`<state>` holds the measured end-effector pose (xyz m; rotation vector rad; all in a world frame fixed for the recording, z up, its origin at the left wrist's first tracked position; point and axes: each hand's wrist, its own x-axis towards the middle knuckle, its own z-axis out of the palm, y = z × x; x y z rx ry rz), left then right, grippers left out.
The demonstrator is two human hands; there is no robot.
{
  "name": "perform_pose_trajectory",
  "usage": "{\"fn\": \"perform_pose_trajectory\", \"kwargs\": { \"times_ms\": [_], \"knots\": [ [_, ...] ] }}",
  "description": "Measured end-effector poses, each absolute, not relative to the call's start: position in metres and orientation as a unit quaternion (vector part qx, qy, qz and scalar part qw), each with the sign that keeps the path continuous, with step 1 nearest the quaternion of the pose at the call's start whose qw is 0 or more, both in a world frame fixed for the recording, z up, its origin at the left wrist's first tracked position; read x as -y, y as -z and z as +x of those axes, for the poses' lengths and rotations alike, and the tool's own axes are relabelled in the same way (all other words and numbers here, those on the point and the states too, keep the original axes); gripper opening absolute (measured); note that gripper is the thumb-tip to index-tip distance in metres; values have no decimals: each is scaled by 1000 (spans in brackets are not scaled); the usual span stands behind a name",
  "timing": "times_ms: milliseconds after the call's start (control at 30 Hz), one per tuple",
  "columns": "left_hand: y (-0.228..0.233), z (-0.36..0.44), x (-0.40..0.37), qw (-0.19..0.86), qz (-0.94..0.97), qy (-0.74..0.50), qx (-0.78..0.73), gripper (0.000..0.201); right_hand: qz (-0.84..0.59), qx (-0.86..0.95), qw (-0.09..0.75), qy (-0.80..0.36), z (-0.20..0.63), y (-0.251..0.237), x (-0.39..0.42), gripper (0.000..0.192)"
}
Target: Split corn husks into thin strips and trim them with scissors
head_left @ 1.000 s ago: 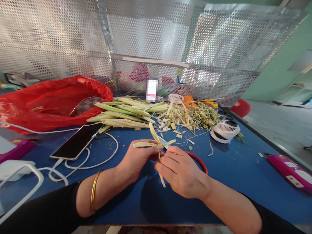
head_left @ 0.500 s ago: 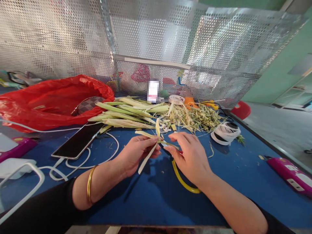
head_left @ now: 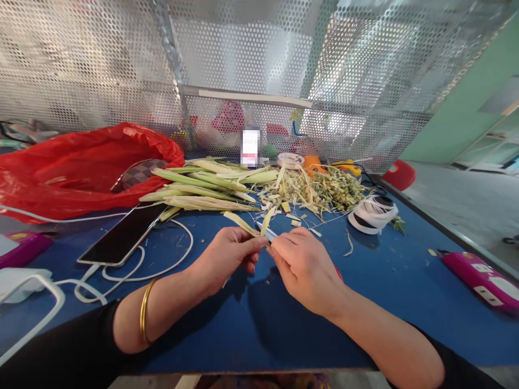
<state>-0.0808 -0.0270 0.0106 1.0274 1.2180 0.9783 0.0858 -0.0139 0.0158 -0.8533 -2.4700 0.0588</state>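
My left hand (head_left: pixel 235 249) is closed in a pinch on pale corn husk strips (head_left: pixel 240 222), whose loose ends stick up and out past the thumb. My right hand (head_left: pixel 306 265) is wrapped around scissors (head_left: pixel 265 231); their silvery blade points up and left, right beside the husk at my left fingertips. Most of the handle is hidden in the palm, with a bit of red showing at the hand's right side. Behind both hands lies a pile of green and cream husks (head_left: pixel 203 186).
A red plastic bag (head_left: pixel 89 156) stands at the left, near a phone (head_left: pixel 124 235) with a white cable. Dried plant scraps (head_left: pixel 332 186), a white ribbon roll (head_left: pixel 372 215) and a purple power strip (head_left: pixel 480 278) are on the right. A perforated metal panel (head_left: pixel 243 59) borders the blue table's back.
My right hand has closed around the scissors and brought the blade up to the husk strips. The yellow handle loop is hidden now, and the husk has turned in my left hand.
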Motion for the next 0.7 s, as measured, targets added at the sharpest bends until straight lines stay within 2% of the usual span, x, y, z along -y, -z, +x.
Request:
{"fn": "perform_pose_trajectory", "kwargs": {
  "times_ms": [133, 200, 333, 433, 500, 567, 700],
  "knots": [
    [-13, -84, 25, 601, 439, -413, -525, 24, -292, 915, 277, -20, 85, -15, 17, 30],
    [-14, -86, 24, 607, 435, -406, -527, 23, -299, 911, 278, -60, 85, -15, 17, 31],
    [-16, -89, 23, 632, 430, -382, -519, 25, -390, 841, 279, -252, 89, -18, 11, 35],
    [-18, -89, 25, 655, 436, -339, -516, 24, -430, 739, 327, -403, 91, -16, 3, 30],
    [-18, -88, 26, 665, 439, -316, -516, 22, -419, 693, 359, -465, 89, -13, -1, 24],
    [-18, -87, 26, 666, 438, -311, -518, 23, -413, 673, 378, -483, 86, -10, -2, 17],
    [-16, -87, 25, 655, 420, -341, -528, 36, -417, 688, 401, -438, 81, -9, 2, 16]
  ]
}}
